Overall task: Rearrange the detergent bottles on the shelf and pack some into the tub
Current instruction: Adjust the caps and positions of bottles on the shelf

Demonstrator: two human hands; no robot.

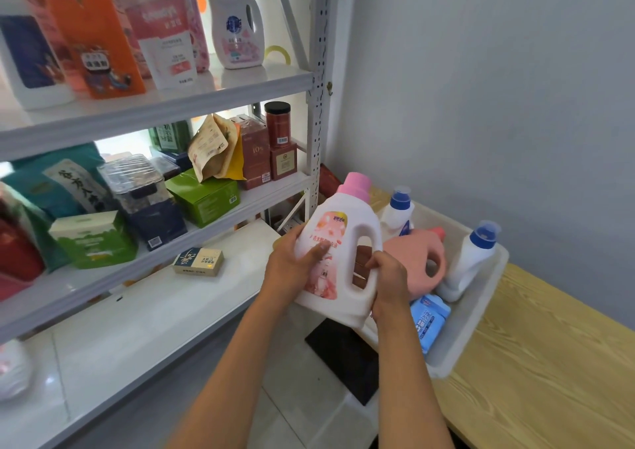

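The right hand (pixel 386 278) curls its fingers around the handle of a white bottle (pixel 338 252) with a pink cap. The left hand (pixel 292 264) supports the bottle's label side, thumb pressed on the front. The bottle is held tilted, in the air, at the near edge of the white tub (pixel 470 318). In the tub stand two white bottles with blue caps, with a pink jug (pixel 421 264) and a blue pack (pixel 427 319). The tub rests on a wooden table (pixel 536 362), beside the shelf (pixel 165 105).

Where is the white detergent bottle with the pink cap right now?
The white detergent bottle with the pink cap is centre-right in the head view, held by left hand and right hand beside the white plastic tub.
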